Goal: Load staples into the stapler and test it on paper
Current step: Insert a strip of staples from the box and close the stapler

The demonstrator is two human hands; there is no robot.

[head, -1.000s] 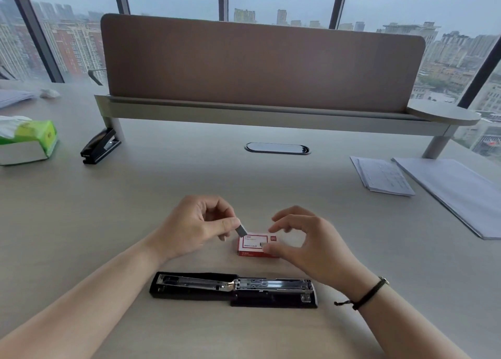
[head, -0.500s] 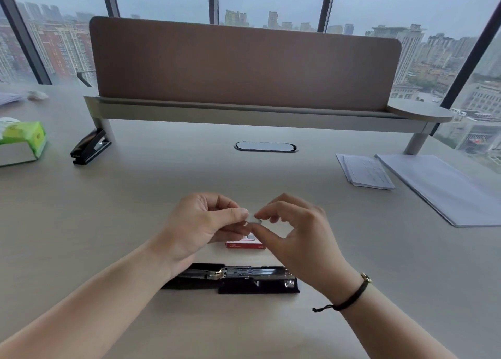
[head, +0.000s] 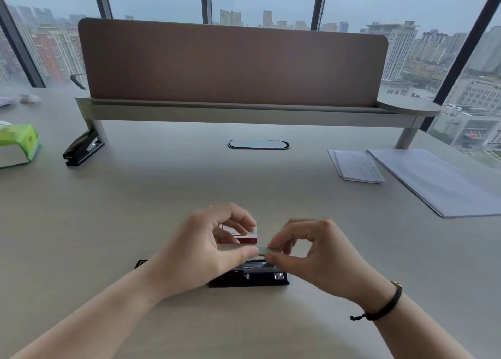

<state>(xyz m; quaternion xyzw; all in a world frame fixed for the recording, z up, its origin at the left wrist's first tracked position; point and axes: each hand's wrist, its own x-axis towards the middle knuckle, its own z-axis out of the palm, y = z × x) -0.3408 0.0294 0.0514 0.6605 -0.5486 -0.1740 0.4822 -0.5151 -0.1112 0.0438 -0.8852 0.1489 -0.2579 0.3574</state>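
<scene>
**A:** so what's going on at the bench [head: 311, 196] right now?

**B:** both hands are working over the opened stapler [head: 252, 277], which is lying flat near the front edge with its metal channel facing up. The right hand [head: 311, 253] is pinching a small silvery staple strip [head: 264, 249] between thumb and forefinger, other fingers curled loosely. The left hand [head: 200, 253] is meeting it, thumb tip touching the strip's other end.

**A:** and the left fingers?

**B:** curling over the red and white staple box [head: 248, 236], which is sitting just behind the stapler. Can't tell if they're actually gripping the box or just hovering on it.

**A:** strip in the stapler yet?

**B:** nope, it's hanging just above the channel, not seated.

**A:** paper?

**B:** sitting well off to the right: a small folded stack [head: 355, 166] and a bigger sheet pile [head: 439, 185] beside it. A second black stapler [head: 82, 148] is sitting far left by the green tissue pack [head: 19, 144].
</scene>
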